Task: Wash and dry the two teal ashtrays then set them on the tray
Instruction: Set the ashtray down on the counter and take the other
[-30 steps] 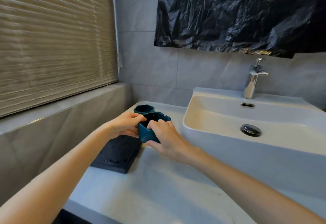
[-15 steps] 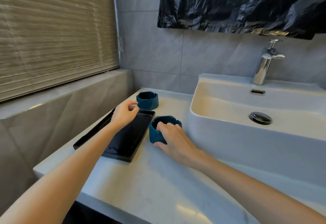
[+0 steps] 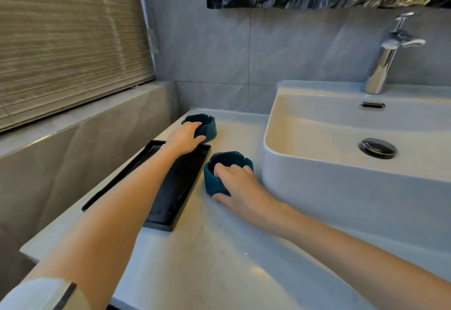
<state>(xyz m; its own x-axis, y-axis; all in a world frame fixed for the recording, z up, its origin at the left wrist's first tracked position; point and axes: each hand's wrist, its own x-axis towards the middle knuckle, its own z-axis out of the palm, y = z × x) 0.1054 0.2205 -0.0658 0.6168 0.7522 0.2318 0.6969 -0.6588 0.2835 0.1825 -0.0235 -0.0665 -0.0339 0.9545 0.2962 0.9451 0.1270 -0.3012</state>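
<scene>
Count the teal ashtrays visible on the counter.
2. Far teal faceted ashtray beyond the black rectangular tray's far end, under the left hand; near one beside the tray, under the right hand.

Left hand (image 3: 183,137): on the far teal ashtray (image 3: 206,124), fingers over its near rim
Right hand (image 3: 236,183): gripping the near teal ashtray (image 3: 214,180), fingers inside
Tray (image 3: 170,187): black, at 9 o'clock of the near ashtray
Sink (image 3: 317,163): at 3 o'clock of it

2 teal ashtrays (image 3: 210,124) (image 3: 214,183) upright on counter beside black tray (image 3: 180,187)
</scene>
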